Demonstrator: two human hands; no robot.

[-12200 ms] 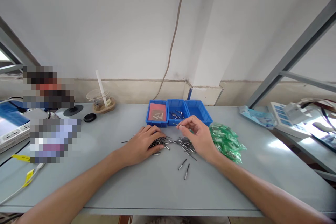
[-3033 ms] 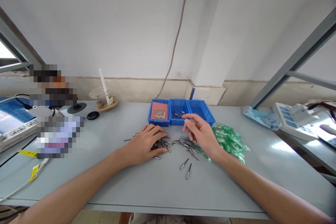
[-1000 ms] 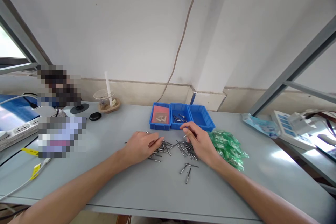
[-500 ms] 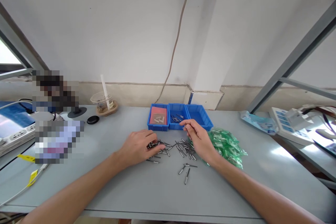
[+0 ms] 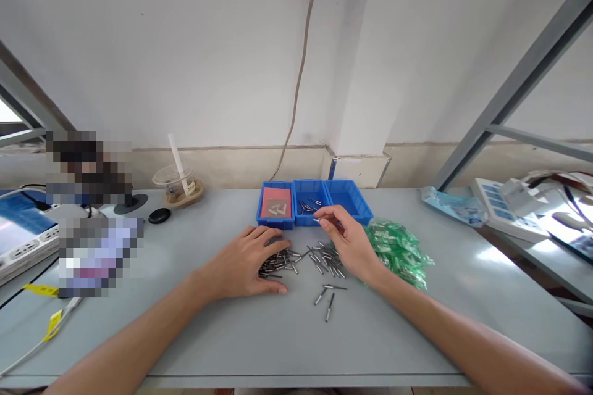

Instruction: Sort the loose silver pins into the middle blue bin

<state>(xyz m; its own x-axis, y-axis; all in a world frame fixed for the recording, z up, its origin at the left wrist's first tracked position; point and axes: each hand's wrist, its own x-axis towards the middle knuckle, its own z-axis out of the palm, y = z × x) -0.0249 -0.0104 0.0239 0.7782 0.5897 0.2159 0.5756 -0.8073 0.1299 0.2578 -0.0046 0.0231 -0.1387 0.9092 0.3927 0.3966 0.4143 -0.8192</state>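
My left hand [image 5: 243, 262] lies spread over a pile of small metal rods [image 5: 280, 262], its thumb and fingers around the heap's left side. My right hand [image 5: 349, 241] pinches a short metal rod [image 5: 317, 219] between thumb and fingertips, just in front of the middle blue bin [image 5: 306, 220]. Below that hand lies a second heap of rods [image 5: 327, 258], partly covered by it. Three loose metal rods [image 5: 330, 307] lie nearer me. Several thin rods [image 5: 306, 207] rest inside the middle bin.
A left blue bin [image 5: 260, 215] holds a pink sheet [image 5: 277, 196] and a clear bag of small pieces. A right blue bin [image 5: 349, 197] adjoins the middle one. Green plastic packaging [image 5: 398, 253] lies by my right forearm. Farther left are a black disc [image 5: 160, 216] and power strip [image 5: 28, 250].
My left hand has opened out, its thumb moving down toward me away from the fingers. The right hand still pinches the rod near the middle bin. The camera view has shifted slightly.
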